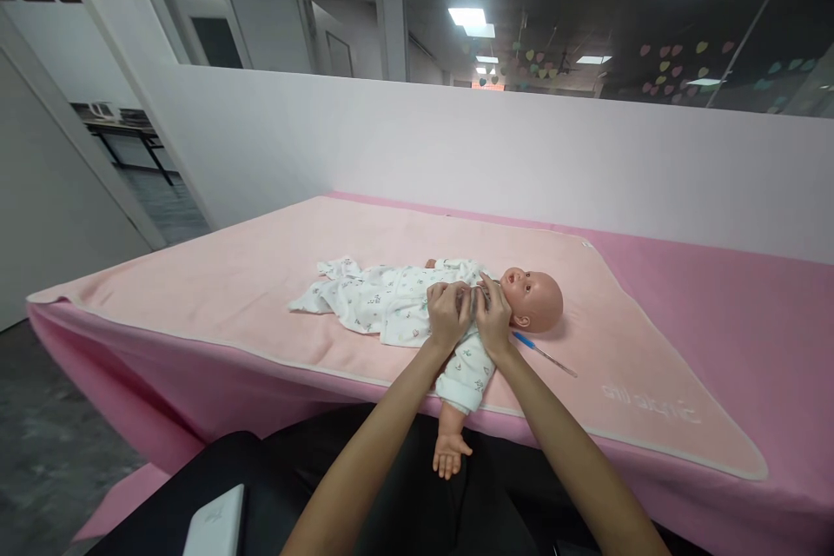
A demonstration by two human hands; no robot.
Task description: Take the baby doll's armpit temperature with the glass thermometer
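Note:
A baby doll [538,300] lies on its back on a pink mat, its head to the right. It is dressed in a white baby outfit [391,300] with a small print. My left hand [448,313] is closed at the upper chest of the outfit, fingers curled into the cloth. Close beside it, my right hand [492,313] pinches the outfit near the doll's neck. The exact spot between my fingertips is partly hidden. One doll arm [451,434] hangs over the table's front edge between my forearms. A screwdriver-like tool with a blue handle [523,339] lies by the doll's head.
The pink mat [651,365] covers most of a table draped in pink cloth [717,295]. A white partition [521,156] with glass above stands behind it. A white flat device [215,523] rests at the lower left, on something black.

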